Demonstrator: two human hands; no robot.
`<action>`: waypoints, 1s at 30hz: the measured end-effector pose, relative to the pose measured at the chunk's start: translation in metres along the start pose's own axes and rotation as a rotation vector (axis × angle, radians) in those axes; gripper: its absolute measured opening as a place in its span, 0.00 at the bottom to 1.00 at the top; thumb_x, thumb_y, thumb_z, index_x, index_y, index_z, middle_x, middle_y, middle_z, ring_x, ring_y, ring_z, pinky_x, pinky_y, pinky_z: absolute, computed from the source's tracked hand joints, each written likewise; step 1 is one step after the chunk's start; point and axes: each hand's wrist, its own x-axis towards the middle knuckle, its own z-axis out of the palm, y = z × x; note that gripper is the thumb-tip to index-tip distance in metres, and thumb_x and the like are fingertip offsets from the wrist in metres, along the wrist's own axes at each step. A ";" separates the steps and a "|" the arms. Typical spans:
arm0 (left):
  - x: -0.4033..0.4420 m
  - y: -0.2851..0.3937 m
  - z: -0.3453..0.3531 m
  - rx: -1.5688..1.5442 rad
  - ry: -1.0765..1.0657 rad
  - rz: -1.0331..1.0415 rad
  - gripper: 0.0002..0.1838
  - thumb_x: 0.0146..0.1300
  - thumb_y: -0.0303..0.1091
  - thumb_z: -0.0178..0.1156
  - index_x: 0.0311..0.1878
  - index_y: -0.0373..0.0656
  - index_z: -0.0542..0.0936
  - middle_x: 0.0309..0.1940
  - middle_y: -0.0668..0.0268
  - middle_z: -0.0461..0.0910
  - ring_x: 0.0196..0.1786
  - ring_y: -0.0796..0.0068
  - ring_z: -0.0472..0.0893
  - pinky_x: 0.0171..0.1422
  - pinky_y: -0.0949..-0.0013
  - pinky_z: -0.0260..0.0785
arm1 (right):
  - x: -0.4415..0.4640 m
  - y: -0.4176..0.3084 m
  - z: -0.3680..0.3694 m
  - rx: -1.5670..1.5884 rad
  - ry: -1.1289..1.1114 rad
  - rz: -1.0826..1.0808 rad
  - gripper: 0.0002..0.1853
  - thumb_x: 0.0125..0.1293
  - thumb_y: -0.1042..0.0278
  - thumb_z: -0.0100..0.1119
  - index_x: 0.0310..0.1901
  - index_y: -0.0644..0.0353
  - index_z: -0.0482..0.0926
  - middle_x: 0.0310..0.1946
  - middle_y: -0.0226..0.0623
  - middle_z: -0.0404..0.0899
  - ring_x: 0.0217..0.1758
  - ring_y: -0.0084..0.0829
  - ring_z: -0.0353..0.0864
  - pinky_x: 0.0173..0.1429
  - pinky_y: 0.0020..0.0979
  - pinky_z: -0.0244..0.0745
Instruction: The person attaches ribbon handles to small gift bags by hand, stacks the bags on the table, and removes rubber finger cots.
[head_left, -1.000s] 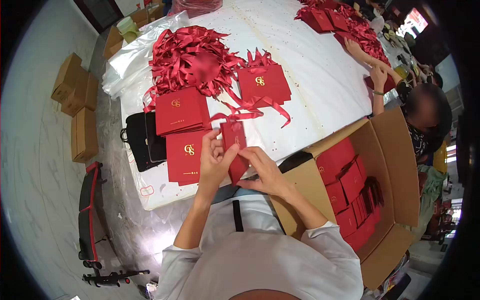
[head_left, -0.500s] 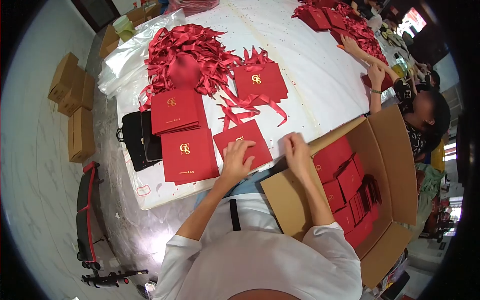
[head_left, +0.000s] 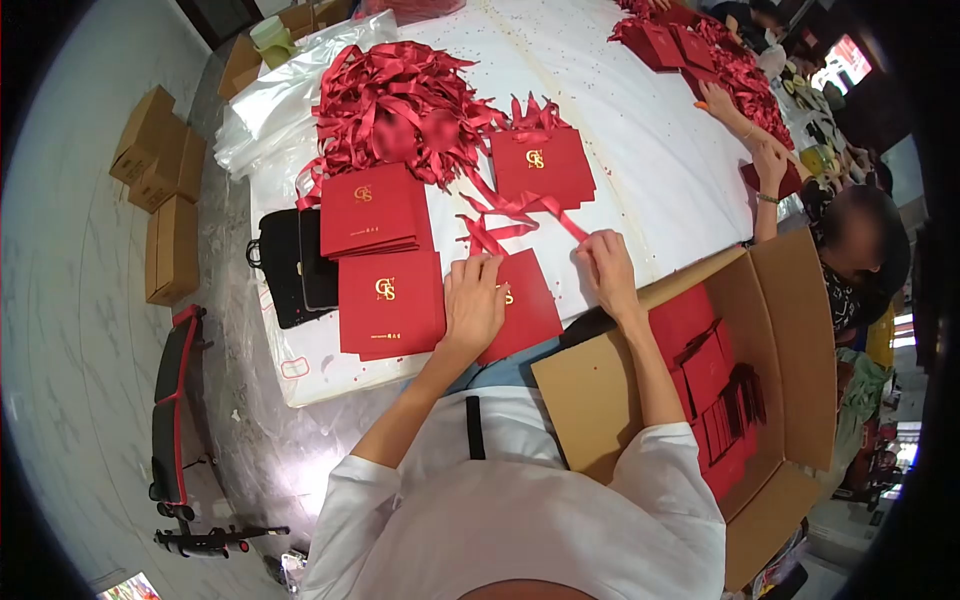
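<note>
A flat red gift bag (head_left: 533, 297) with a gold logo lies at the table's near edge. My left hand (head_left: 475, 305) rests over its left side, fingers extended toward the top edge and thumb apart, partly hiding the logo. To its right, my right hand (head_left: 607, 268) is closed in a pinch on the end of a red ribbon (head_left: 560, 215). That ribbon runs up and left across the white table. Another ribbon stretch (head_left: 484, 236) lies just above my left fingertips. Left of the bag is a stack of similar red bags (head_left: 392, 305).
Behind lie a ribbon heap (head_left: 395, 100) and more red bags (head_left: 540, 170). A black bag (head_left: 280, 270) sits at the table's left edge. An open carton (head_left: 790, 350) holding red bags stands close on my right. Another person's hand (head_left: 770, 165) works at far right.
My right hand has moved up and forward from beside the bag to the ribbon's end and taken hold of it. My left hand has slid up toward the bag's top left.
</note>
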 end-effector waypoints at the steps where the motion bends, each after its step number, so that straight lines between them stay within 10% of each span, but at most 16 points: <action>1: 0.002 0.001 0.000 0.070 -0.020 -0.016 0.20 0.57 0.29 0.64 0.54 0.40 0.77 0.50 0.59 0.75 0.51 0.56 0.72 0.54 0.56 0.64 | 0.000 -0.004 -0.006 0.077 0.057 -0.047 0.06 0.61 0.77 0.61 0.39 0.63 0.75 0.38 0.42 0.75 0.43 0.45 0.73 0.46 0.39 0.72; 8: 0.007 -0.008 0.002 0.095 -0.142 -0.064 0.26 0.54 0.33 0.69 0.57 0.42 0.76 0.50 0.57 0.73 0.53 0.55 0.70 0.54 0.56 0.63 | -0.003 -0.077 -0.087 0.828 0.449 0.145 0.04 0.70 0.83 0.49 0.41 0.64 0.74 0.39 0.35 0.72 0.35 0.20 0.71 0.41 0.21 0.69; 16: 0.009 -0.005 -0.002 -0.094 -0.121 -0.081 0.19 0.52 0.29 0.69 0.47 0.43 0.74 0.38 0.61 0.79 0.44 0.60 0.77 0.52 0.57 0.61 | -0.002 -0.093 -0.027 0.733 -0.149 0.327 0.07 0.62 0.78 0.65 0.41 0.66 0.79 0.34 0.36 0.82 0.36 0.23 0.81 0.42 0.25 0.76; 30: 0.000 0.012 -0.016 -0.221 -0.145 -0.143 0.15 0.55 0.25 0.66 0.47 0.45 0.79 0.37 0.61 0.84 0.43 0.59 0.81 0.54 0.59 0.63 | -0.003 -0.100 0.010 0.481 -0.096 0.317 0.12 0.57 0.75 0.70 0.29 0.62 0.72 0.21 0.29 0.74 0.24 0.19 0.71 0.31 0.25 0.70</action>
